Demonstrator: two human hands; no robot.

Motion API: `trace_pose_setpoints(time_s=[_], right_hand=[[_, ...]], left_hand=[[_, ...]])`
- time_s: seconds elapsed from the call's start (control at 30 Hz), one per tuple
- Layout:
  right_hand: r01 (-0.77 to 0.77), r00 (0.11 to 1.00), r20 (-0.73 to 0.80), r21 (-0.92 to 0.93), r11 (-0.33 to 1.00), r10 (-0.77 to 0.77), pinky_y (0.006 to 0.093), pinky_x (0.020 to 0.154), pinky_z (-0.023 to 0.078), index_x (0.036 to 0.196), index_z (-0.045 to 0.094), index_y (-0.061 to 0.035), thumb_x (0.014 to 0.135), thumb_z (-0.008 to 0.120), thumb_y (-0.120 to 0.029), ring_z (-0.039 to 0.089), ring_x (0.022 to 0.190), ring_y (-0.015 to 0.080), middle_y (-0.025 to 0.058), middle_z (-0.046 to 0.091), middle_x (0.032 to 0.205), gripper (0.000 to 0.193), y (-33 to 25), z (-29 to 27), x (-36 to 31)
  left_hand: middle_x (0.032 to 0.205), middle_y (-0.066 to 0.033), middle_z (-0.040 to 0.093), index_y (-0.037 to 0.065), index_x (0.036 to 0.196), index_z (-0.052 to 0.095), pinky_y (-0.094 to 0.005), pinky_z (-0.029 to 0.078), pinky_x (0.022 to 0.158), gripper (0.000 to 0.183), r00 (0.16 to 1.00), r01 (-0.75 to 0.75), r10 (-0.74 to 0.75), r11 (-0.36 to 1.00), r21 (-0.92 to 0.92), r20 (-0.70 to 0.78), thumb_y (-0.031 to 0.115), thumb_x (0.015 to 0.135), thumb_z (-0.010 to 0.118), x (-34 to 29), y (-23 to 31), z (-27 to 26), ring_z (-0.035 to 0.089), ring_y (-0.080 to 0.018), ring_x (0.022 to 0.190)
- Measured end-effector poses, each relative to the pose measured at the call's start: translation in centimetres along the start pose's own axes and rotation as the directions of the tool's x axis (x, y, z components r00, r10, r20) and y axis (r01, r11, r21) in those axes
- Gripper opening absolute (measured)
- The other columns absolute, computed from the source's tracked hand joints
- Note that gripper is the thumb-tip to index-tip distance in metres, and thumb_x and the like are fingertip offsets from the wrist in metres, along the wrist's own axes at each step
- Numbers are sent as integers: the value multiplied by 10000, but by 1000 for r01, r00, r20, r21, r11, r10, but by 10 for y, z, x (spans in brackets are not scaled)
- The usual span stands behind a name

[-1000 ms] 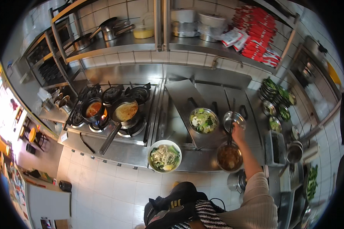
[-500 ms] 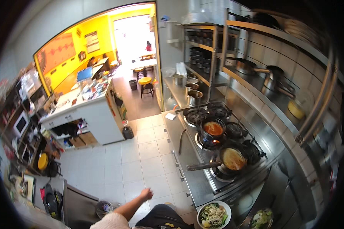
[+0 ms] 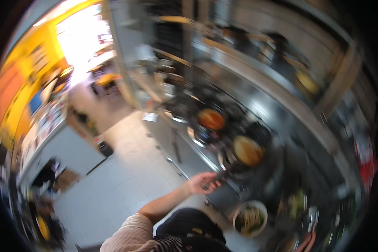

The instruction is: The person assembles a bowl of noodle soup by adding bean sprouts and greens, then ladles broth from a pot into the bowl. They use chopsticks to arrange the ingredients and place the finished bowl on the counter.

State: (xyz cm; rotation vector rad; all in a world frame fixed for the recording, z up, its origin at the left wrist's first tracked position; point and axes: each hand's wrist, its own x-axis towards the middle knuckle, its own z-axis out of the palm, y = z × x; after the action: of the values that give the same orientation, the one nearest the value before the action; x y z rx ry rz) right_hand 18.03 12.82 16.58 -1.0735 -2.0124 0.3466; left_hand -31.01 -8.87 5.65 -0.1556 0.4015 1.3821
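Observation:
My left hand is closed around the long dark handle of a pan that stands on the stove. Yellowish-brown liquid fills this pan. Behind it on another burner, a dark pot holds an orange-red soup. At the lower right edge, my right hand has its fingers at the end of a silvery metal utensil; motion blur hides its exact kind. Between my hands a white bowl contains noodles and greens. A second bowl of greens sits farther right.
Steel shelves with pots run above the stove. A small white card lies on the stove's far left corner. Across the tiled floor stands a white counter piled with items, beside a doorway to a yellow dining room.
My left hand has reached right from over the floor and taken hold of the pan handle. My right hand and the utensil have come into view. The whole view has swung right and blurred.

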Motion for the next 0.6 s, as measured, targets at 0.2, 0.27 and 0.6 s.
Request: trace_pose_setpoints(time_s=[0.2, 0.27, 0.6], right_hand=[[-280, 889, -194, 489, 826, 416, 374, 828, 507, 1100, 519, 30, 948, 490, -226, 618, 882, 260, 154, 583, 1028, 299, -79, -26, -90], [-330, 755, -278, 621, 711, 593, 352, 693, 551, 1040, 534, 37, 943, 500, -230, 634, 702, 243, 130, 587, 900, 286, -110, -29, -115], [-499, 829, 53, 518, 694, 556, 341, 607, 562, 968, 558, 86, 956, 447, -118, 665, 634, 273, 149, 625, 775, 233, -126, 28, -135]], left_hand=[[603, 33, 413, 24, 900, 536, -171, 298, 363, 207, 949, 283, -232, 924, -256, 212, 225, 933, 505, 28, 10, 1, 370, -37, 436], [599, 41, 405, 41, 851, 503, -175, 291, 354, 105, 952, 275, -240, 943, -187, 191, 116, 921, 484, 27, 13, 4, 359, -32, 410], [593, 16, 405, 17, 840, 494, -183, 282, 324, 37, 973, 206, -195, 974, -93, 121, 19, 853, 459, 16, -1, 12, 373, -44, 387]])
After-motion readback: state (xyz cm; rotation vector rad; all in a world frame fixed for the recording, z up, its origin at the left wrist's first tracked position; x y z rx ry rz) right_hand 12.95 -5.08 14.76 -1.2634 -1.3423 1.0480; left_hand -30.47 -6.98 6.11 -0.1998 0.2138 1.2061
